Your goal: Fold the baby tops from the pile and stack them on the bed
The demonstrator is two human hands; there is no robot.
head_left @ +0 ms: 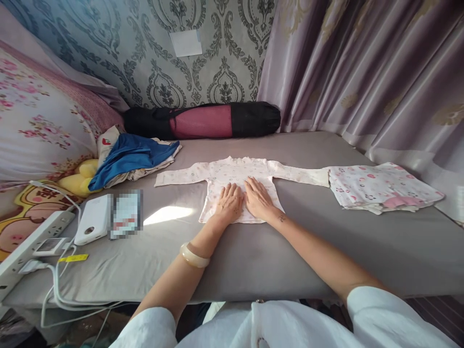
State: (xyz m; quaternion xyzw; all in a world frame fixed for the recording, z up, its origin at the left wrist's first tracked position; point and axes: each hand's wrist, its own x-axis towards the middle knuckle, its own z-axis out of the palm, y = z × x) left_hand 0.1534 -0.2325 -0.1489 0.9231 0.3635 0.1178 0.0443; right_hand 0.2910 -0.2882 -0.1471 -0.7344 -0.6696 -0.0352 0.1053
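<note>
A small long-sleeved baby shirt, pale with a fine print, lies spread flat on the grey-covered surface, both sleeves stretched out sideways. My left hand rests palm down on the middle of its body, fingers extended. Beside it my right hand also lies flat on the cloth, its fingers angled toward the left one. Neither hand grips the fabric. The end of the right sleeve meets a stack of folded printed clothes.
At the left lie a blue garment pile, a white power bank, a blurred card and a power strip with cables. A black and pink rolled bag lies along the wall. Curtains hang at the right.
</note>
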